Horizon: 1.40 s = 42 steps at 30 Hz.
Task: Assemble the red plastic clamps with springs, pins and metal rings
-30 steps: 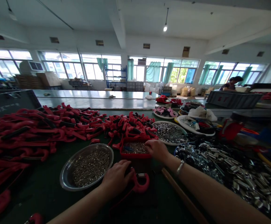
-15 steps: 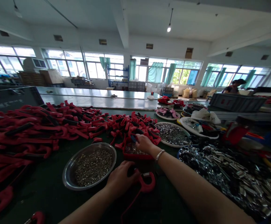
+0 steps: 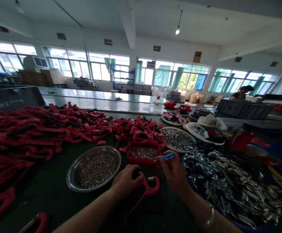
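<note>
Honestly, the small blue piece, pinched narrowly in the right hand, could drop among the loose metal clips if that pinch slackens, while the left hand grips a red hooked handle on the green bench.

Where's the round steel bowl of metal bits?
In the head view, the steel bowl sits just beyond the left hand, with the red tray to its right and red handles to its left.

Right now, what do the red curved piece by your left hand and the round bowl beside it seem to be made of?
The red curved piece looks like moulded rubber or soft plastic: matte and evenly coloured, though the look can't settle which. The bowl looks like stainless steel, with a polished rim and bright, reflective sides.
</note>
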Available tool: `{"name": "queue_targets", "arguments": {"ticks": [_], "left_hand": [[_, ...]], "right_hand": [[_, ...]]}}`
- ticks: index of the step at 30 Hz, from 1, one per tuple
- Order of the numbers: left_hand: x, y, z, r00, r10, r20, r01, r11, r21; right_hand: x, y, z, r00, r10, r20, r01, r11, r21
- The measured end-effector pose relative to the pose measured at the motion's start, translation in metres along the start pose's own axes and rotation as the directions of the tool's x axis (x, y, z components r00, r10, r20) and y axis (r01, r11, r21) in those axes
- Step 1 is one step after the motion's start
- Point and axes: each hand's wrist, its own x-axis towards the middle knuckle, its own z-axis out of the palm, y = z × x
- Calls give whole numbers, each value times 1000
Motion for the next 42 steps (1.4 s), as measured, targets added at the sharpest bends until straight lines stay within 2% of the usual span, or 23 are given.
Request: {"name": "queue_targets", "arguments": {"ticks": [2,4,10,12,15,17,23,27,32,34,36,38,39,40,42], "left_hand": [[-1,2,0,1000,-9,-5,9,1000,9],[-2,2,0,1000,-7,-20,7,1000,11],[-2,0,3,999,3,-42,-3,1000,4],[-1,-1,3,999,4,-42,-4,1000,1],[0,-3,4,999,13,-47,-13,1000,-10],[0,-3,5,998,19,-53,-20,1000,-16],[-1,-3,4,999,13,-47,-14,1000,-23],[0,-4,5,999,6,-53,-7,1000,-23],[1,-5,7,998,-2,-67,0,1000,-29],[1,-5,7,997,-12,-75,8,999,-53],[2,-5,8,996,-28,-79,22,996,-82],[4,-6,8,996,-42,-77,34,994,-104],[4,-7,8,996,-45,-78,36,993,-111],[5,-8,9,996,-48,-79,38,992,-120],[7,-9,9,995,-54,-81,42,990,-138]], "right_hand": [[-17,-3,0,1000,-16,25,16,1000,11],[-27,-1,0,996,5,89,0,998,-60],[-32,7,7,989,50,140,-11,965,-261],[-31,6,8,992,41,123,-14,978,-209],[-31,6,10,997,60,57,-59,998,-18],[-31,8,12,994,92,54,-96,993,64],[-34,20,18,988,154,-20,-149,979,141],[-35,19,19,989,146,-20,-142,982,126],[-30,10,22,996,88,9,-88,996,-12],[-27,9,24,990,141,-20,-141,990,23],[-25,11,26,944,322,-75,-301,931,209],[-26,15,28,852,519,-76,-433,778,454],[-28,17,29,817,574,-51,-460,703,543],[-30,18,29,805,593,-22,-467,655,594],[-33,18,29,822,569,7,-454,649,611]]}}
